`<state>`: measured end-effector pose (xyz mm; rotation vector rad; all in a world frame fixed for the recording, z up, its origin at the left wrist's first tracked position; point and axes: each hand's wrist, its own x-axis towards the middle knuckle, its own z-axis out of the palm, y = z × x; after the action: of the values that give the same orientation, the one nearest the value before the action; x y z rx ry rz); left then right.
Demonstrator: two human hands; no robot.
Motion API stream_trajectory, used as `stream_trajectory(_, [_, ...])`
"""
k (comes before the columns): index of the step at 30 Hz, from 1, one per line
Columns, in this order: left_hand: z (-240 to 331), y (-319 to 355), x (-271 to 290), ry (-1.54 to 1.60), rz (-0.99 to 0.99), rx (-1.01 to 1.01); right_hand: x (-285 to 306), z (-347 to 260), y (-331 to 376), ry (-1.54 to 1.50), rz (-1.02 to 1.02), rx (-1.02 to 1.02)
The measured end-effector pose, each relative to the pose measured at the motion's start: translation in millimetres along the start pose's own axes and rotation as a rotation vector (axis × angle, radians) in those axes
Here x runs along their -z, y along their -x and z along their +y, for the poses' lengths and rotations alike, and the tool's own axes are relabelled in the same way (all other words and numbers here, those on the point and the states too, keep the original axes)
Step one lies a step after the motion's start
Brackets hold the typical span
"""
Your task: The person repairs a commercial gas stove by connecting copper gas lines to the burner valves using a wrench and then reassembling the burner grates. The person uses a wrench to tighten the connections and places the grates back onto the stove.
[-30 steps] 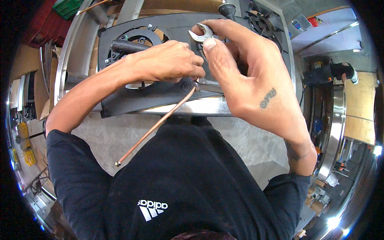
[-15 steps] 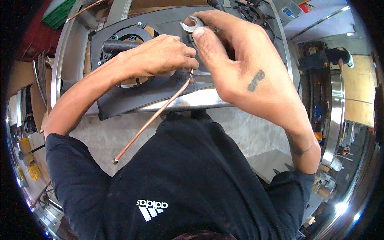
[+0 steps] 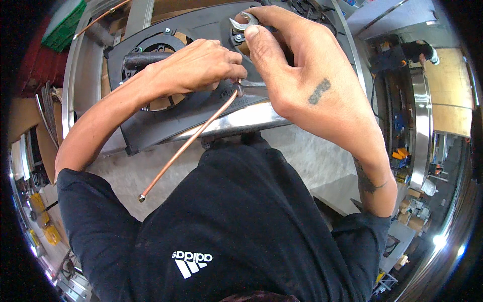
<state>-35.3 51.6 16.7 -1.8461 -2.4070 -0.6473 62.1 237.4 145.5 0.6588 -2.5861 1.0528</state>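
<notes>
One copper tube [image 3: 189, 142], far end beside left hand [image 3: 207, 64].

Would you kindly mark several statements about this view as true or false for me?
1. The right hand holds a silver wrench with an open jaw. True.
2. From near the left hand, the copper tube slants to the picture's lower right. False: it slants to the lower left.
3. The tube's lower end carries a metal fitting. True.
4. The person's shirt is white. False: it is black with a white print.
</notes>
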Motion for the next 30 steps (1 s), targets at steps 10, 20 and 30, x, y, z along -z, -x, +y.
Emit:
stream_trajectory(10, [-3, -3, 2, -0.080, 0.022, -0.135, 12, -18, 2, -0.038, -0.063, -0.160])
stream_trajectory(20, [-12, -1, 3, -0.049, -0.101, -0.118, 45, -10, -13, -0.316, -0.111, -0.481])
stream_trajectory(30, [-9, -1, 9, -0.054, -0.139, -0.105, 71, -5, 6, -0.499, 0.099, -0.585])
